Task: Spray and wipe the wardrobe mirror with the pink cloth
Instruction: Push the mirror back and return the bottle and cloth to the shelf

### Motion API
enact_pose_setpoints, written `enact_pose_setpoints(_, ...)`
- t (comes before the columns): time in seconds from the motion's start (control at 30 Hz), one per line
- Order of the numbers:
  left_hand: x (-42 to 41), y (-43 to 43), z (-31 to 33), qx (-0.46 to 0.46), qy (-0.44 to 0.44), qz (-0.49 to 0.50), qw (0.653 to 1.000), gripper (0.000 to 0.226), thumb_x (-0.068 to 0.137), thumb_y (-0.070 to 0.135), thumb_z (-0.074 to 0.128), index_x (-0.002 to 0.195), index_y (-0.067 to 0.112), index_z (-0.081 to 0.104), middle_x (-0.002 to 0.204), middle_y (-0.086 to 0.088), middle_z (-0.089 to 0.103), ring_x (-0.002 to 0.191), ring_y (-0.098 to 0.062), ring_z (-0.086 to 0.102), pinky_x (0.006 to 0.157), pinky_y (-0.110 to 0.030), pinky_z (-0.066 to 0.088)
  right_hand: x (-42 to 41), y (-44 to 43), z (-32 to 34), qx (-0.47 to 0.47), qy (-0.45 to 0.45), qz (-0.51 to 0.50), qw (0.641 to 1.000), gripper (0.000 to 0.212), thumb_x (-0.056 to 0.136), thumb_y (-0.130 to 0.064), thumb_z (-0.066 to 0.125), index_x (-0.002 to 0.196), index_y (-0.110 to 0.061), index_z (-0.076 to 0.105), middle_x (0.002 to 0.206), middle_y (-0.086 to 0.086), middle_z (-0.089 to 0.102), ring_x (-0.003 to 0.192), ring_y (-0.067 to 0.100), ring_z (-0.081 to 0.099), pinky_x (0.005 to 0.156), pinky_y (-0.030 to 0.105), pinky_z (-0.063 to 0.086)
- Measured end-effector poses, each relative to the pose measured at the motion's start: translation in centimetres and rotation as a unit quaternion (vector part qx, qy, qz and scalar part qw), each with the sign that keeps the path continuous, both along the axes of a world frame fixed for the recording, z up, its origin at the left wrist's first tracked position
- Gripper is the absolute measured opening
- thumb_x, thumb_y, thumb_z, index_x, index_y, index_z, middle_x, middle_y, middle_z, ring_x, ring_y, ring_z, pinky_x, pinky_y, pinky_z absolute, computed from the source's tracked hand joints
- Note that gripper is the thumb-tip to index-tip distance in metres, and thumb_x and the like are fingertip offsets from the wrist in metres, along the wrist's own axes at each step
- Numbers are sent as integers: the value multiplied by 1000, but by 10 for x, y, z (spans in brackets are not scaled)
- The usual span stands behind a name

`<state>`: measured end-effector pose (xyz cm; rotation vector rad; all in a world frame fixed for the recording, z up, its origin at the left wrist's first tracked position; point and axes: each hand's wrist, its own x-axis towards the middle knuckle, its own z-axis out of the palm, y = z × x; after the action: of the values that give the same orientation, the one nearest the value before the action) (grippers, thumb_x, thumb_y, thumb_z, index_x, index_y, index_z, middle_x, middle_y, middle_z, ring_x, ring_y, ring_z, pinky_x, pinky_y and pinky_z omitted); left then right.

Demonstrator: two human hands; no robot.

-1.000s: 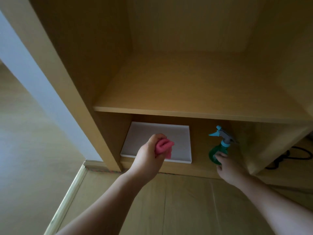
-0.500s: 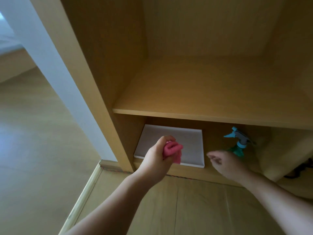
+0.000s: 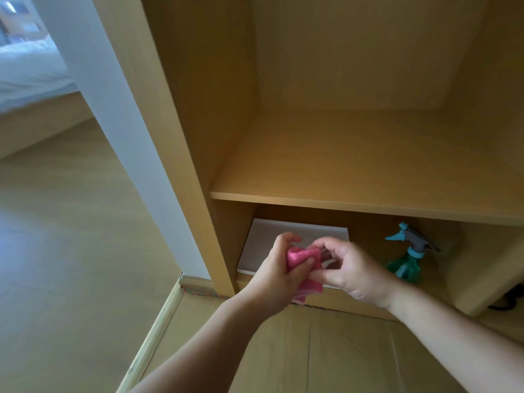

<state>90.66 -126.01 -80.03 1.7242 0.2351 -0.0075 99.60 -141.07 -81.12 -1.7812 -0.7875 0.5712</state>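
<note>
Right hand (image 3: 348, 269) has let go of the spray bottle (image 3: 406, 258) and come over to the pink cloth (image 3: 302, 265) — its fingertips now pinch the cloth's top edge. Left hand (image 3: 279, 275) is curled tight around the bunched cloth, a corner dangling below. Both sit in front of the wardrobe's lower compartment, near a white tray (image 3: 261, 245). Bottle stands upright on its own, just right of the hands — under the shelf (image 3: 368, 177).

Both hands (image 3: 312, 268) grip pink cloth (image 3: 302, 258); spray bottle (image 3: 404, 265) beside.
</note>
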Motion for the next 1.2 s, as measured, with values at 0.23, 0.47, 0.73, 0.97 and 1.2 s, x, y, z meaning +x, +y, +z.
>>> enact_pose_setpoints(0.23, 0, 15, -2, 52, 11, 12, 999, 36, 92, 36, 58, 125, 31, 43, 116, -5, 52, 94, -21, 65, 66, -39, 61, -6, 7, 8, -1, -71, -64, 995, 9, 84, -19, 71, 89, -14, 67, 90, 6, 65, 87, 22, 62, 78, 37, 57)
enact_pose_setpoints(0.47, -1, 22, -20, 194, -15, -1, 981, 75, 79, 45, 72, 140, 28, 32, 137, 11, 41, 121, -6, 45, 99, -26, 41, -10, 8, 12, 49, 128, -144, 980, 10, 93, -17, 59, 98, -9, 62, 96, 12, 66, 90, 31, 65, 76, 45, 58)
enact_pose_setpoints(0.73, 1, 10, -26, 181, -81, -35, 980, 57, 75, 32, 79, 122, 27, 46, 115, 5, 55, 92, -6, 64, 71, -22, 57, -11, 17, 1, 110, 247, -153, 950, 46, 86, -40, 56, 107, -2, 67, 100, 21, 69, 92, 33, 67, 85, 44, 56)
enact_pose_setpoints(0.97, 18, 22, -41, 100, -24, 41, 994, 19, 100, 22, 46, 111, 21, 61, 89, -1, 70, 73, -14, 69, 63, -33, 59, -20, 17, -25, 106, 261, -57, 958, 52, 81, 4, 69, 126, -20, 57, 116, 6, 66, 99, 39, 67, 83, 52, 56)
enact_pose_setpoints(1.2, 38, 51, -70, 193, 43, 76, 977, 17, 97, 20, 46, 98, 11, 60, 81, -5, 66, 70, -20, 65, 57, -33, 52, -2, 32, -58, -128, 159, -285, 936, 49, 78, 7, 66, 119, -15, 52, 106, 7, 63, 92, 22, 65, 82, 42, 58)
